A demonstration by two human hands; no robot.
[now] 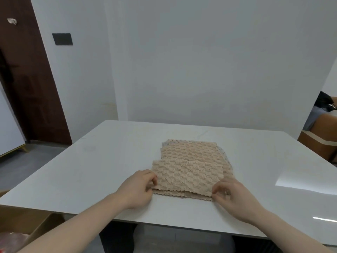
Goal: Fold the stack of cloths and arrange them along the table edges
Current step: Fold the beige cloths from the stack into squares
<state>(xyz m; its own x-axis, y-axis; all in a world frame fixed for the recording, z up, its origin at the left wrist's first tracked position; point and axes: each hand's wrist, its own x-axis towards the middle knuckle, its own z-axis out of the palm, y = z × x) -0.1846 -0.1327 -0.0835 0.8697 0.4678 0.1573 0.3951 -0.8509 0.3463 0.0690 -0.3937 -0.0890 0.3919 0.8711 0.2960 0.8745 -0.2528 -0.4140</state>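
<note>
A stack of beige textured cloths (189,152) lies near the middle of the white table (91,161), with a grey cloth edge peeking out beneath at the right. The top beige cloth (187,176) is doubled over, its near half lying across the stack. My left hand (138,189) pinches its near left corner. My right hand (231,196) pinches the near right corner. Both hands sit at the stack's near edge, close to the table's front.
A white wall stands just behind the table. To the left are a dark brown door (23,79) and grey floor. A cardboard box (21,227) sits below the table's near left corner. A brown seat with someone's dark clothing (324,125) is at the far right.
</note>
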